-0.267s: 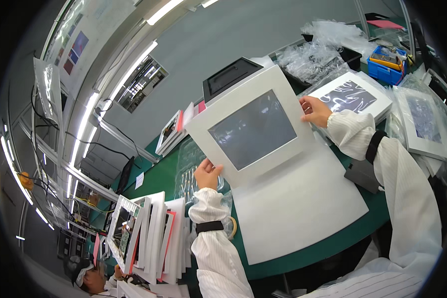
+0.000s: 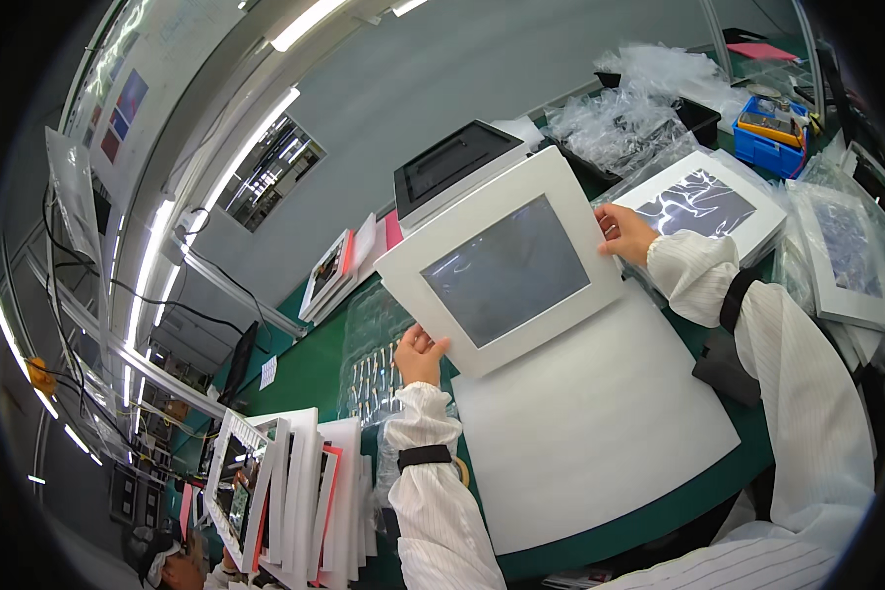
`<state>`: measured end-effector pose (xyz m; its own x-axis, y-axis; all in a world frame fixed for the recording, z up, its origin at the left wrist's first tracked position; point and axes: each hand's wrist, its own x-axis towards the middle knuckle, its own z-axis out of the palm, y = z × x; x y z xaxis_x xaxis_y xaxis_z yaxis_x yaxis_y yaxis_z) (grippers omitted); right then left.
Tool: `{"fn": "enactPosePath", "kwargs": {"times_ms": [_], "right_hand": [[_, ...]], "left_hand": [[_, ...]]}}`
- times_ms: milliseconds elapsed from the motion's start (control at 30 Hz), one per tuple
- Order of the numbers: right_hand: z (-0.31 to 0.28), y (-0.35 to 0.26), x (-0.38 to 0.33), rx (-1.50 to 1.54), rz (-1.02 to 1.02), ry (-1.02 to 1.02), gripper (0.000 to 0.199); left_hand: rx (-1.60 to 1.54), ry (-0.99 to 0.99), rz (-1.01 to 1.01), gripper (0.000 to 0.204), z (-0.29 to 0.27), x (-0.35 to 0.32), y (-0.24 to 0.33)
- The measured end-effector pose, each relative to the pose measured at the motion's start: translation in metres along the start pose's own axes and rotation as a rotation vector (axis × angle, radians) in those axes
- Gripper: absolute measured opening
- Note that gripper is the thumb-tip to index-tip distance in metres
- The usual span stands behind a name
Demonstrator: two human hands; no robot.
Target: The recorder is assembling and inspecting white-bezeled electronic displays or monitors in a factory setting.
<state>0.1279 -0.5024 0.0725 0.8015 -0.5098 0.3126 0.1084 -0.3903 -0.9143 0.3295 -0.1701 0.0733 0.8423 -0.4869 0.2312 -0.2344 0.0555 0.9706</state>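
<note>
I hold a white-framed panel with a dark grey screen point(image 2: 506, 267) up above a white foam sheet point(image 2: 590, 423) that lies on the green table point(image 2: 305, 374). My left hand point(image 2: 420, 354) grips the panel's lower left edge. My right hand point(image 2: 623, 232) grips its upper right edge. The panel is tilted, its screen facing me. Both sleeves are white with black wrist straps.
A black-screened panel point(image 2: 452, 162) stands behind. Framed panels in plastic bags point(image 2: 703, 202) lie at the right, with a blue bin point(image 2: 772, 128) and crumpled bags point(image 2: 629, 118) behind. A row of upright frames point(image 2: 295, 492) stands at the lower left, beside another person point(image 2: 167, 565).
The panel has shifted slightly in my hands; both hands keep their grip on its edges.
</note>
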Motion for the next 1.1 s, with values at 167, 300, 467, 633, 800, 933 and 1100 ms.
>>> {"fn": "enactPosePath", "kwargs": {"times_ms": [167,300,467,633,800,933,1100], "right_hand": [[0.004,0.009,0.005,0.005,-0.004,0.0,0.039],[0.008,0.008,0.005,-0.091,0.023,0.048,0.042],[0.007,0.011,0.0,-0.085,0.063,0.077,0.043],[-0.042,0.006,-0.007,-0.102,0.001,0.126,0.039],[-0.185,0.018,-0.036,-0.426,0.221,0.386,0.033],[-0.253,0.048,-0.079,-0.878,0.284,0.52,0.032],[-0.268,0.063,-0.098,-0.974,0.519,0.373,0.035]], "left_hand": [[-0.007,0.059,0.0,0.052,0.006,0.004,-0.011],[0.018,0.062,-0.016,0.051,0.006,0.004,-0.011],[0.034,0.077,-0.031,0.051,0.008,-0.002,-0.007],[0.2,0.268,0.041,0.046,0.013,-0.015,-0.006],[0.369,0.204,0.221,0.027,0.108,-0.06,0.039],[0.086,-0.375,-0.079,0.028,0.223,-0.085,0.027],[0.085,-0.431,-0.383,0.037,0.296,-0.077,0.01]]}}
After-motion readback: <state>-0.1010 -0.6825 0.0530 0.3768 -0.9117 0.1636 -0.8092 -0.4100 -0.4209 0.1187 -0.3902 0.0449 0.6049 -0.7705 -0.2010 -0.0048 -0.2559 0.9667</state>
